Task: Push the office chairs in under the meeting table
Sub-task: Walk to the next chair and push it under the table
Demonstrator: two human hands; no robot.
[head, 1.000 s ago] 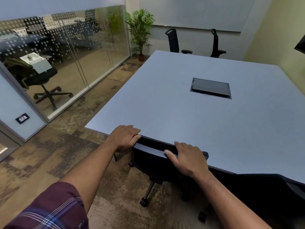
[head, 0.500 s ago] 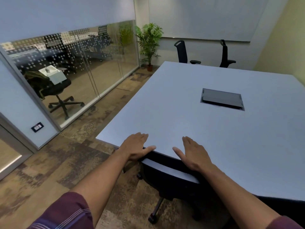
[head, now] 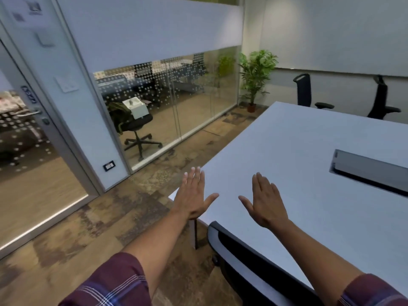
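Fingers of my left hand point(head: 192, 195) and right hand point(head: 266, 202) spread flat, gripping nothing, above the pale grey meeting table point(head: 298, 155), black-backed office chair point(head: 229, 244) tucked near.

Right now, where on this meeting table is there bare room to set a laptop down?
The table is bare between the cable box and the far chairs, and along the left edge. The left hand and right hand crowd the near corner.

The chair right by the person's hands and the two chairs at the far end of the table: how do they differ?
The near chair has its back tight against the table edge, pushed in; the two far chairs stand back from it, near the wall. The near chair's back shows a grey rim; the far chairs look all black and show armrests, while the near chair's arms are hidden. All three are dark office chairs.
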